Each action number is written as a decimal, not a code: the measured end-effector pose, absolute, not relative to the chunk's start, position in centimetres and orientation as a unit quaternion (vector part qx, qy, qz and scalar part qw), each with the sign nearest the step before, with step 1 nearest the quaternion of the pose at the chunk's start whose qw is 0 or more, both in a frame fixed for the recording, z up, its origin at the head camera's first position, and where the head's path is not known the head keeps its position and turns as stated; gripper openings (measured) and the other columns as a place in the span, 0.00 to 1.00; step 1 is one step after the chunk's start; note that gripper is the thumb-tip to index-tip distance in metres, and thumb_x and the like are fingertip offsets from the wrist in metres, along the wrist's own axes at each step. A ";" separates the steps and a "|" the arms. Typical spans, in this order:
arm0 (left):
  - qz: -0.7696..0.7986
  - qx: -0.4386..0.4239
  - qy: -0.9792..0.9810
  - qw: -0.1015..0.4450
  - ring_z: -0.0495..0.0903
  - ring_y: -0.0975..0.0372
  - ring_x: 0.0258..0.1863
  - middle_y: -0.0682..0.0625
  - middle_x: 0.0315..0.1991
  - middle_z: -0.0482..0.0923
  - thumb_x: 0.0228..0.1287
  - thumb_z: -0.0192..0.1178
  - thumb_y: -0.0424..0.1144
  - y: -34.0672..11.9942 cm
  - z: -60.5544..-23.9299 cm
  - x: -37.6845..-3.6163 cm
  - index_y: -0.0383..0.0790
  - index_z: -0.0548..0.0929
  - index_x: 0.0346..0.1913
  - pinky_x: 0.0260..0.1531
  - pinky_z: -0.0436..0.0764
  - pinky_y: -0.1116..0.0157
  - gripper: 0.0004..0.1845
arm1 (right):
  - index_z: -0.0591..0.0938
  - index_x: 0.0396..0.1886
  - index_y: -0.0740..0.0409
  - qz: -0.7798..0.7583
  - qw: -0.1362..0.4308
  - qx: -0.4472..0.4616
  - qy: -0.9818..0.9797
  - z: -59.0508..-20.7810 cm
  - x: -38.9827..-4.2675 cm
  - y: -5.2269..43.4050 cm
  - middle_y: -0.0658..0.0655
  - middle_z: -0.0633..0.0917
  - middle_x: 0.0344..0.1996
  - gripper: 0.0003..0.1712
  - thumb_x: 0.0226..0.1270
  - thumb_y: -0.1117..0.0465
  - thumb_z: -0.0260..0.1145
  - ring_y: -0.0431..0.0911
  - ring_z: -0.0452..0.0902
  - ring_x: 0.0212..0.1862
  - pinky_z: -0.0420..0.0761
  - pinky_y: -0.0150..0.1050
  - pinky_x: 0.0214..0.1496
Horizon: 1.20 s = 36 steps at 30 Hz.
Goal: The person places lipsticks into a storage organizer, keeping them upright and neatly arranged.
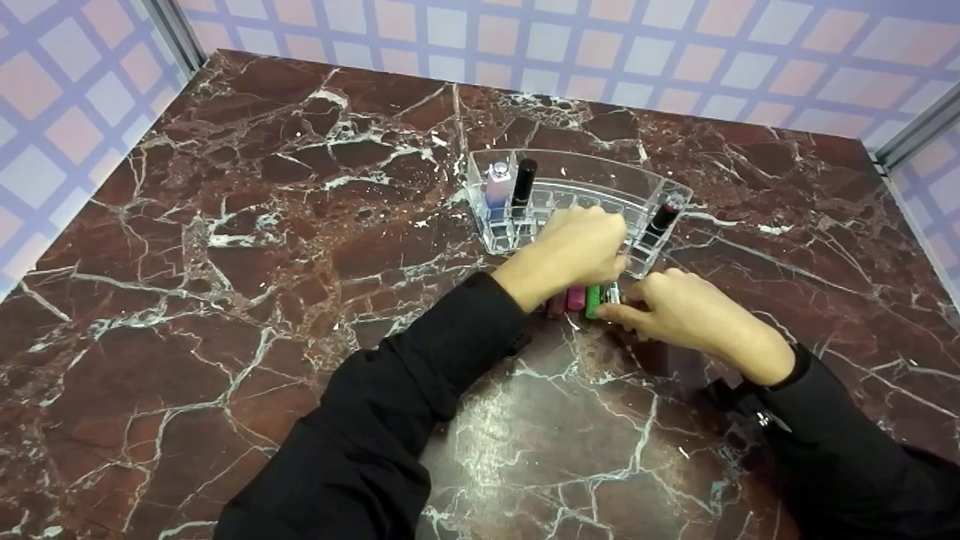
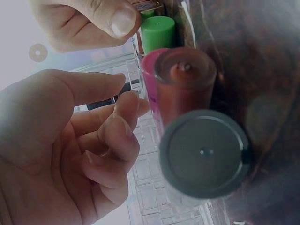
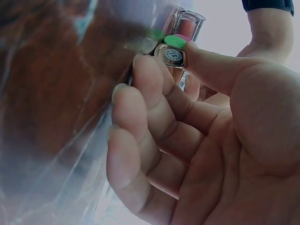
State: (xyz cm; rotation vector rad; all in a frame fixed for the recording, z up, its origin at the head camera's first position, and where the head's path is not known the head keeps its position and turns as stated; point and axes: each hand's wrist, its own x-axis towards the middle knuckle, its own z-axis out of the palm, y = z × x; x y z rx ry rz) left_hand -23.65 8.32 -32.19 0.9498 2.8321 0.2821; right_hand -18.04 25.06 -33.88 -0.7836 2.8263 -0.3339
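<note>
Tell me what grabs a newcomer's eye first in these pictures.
Two hands meet mid-table over a row of lipstick tubes lying in front of a clear organizer. The right hand pinches a silver-ended tube beside the green tube. The left hand hovers above, on dark red marble.

From above, the light was even and fairly bright, falling from overhead; the polished marble tabletop (image 1: 225, 225) gave off a pale sheen near its front edge, and only soft, short shadows lay under the sleeves. That view stayed sharp in the middle, with lines bowing slightly toward the corners. Both wrist views were poorer: hazy, washed out where a white backlight bloomed behind the fingers, with a faint ring of lens flare in the left one. The grey cap (image 2: 204, 153) closest to the lens was blurred, and in the right wrist view the tabletop smeared into soft streaks.
</note>
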 end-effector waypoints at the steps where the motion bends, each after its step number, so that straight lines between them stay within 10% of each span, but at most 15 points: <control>1: 0.093 0.316 0.941 0.072 0.74 0.65 0.21 0.54 0.31 0.80 0.75 0.58 0.52 8.3 -32.2 -23.6 0.45 0.83 0.40 0.22 0.76 0.71 0.14 | 0.77 0.16 0.47 -0.113 0.094 -0.265 0.953 -33.9 -18.0 25.1 0.41 0.77 0.11 0.28 0.74 0.38 0.61 0.37 0.71 0.15 0.77 0.44 0.26; 36: 0.102 0.315 0.942 0.058 0.76 0.65 0.23 0.54 0.31 0.81 0.74 0.60 0.49 8.1 -32.3 -23.7 0.45 0.84 0.41 0.23 0.76 0.71 0.12 | 0.79 0.16 0.46 -0.127 0.105 -0.243 0.956 -33.7 -17.7 24.9 0.41 0.76 0.11 0.29 0.71 0.33 0.60 0.38 0.71 0.15 0.74 0.41 0.24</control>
